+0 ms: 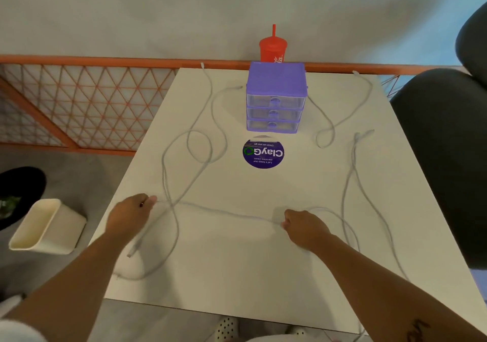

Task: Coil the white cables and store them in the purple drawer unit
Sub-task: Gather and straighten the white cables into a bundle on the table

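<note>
The white cables (pixel 224 212) are sprawled all over the counter (pixel 237 275), loops on the left, loops on the right, and one stretch pulled fairly straight between the two hands. The left hand (pixel 129 215) pinches it at the fingertips, right where a couple of strands cross; the right hand (pixel 303 227) is clenched round it further along. Honestly the big risk is that crossing on the left: pull the stretch in to start a coil and I reckon it drags the neighbouring loops along and tightens into a knot. One strand on the right also runs just beside the purple drawer unit (pixel 275 88), maybe touching it, so a hard tug could shift the unit and bump the red cup (pixel 271 48) right behind it. And an end near the left edge looks ready to slide off the counter. Counts: I see about five loose ends, so probably three cables, but they overlap too much to be sure. One drawer unit at the far middle of the counter, three clear drawers (pixel 274 113), all closed, which means a hand has to let go to open one. One cup with a straw, one round purple sticker (pixel 263 153) in front of the unit, one cream bin (pixel 44 228) on the floor to the left, one dark chair (pixel 442 143) on the right.
</note>
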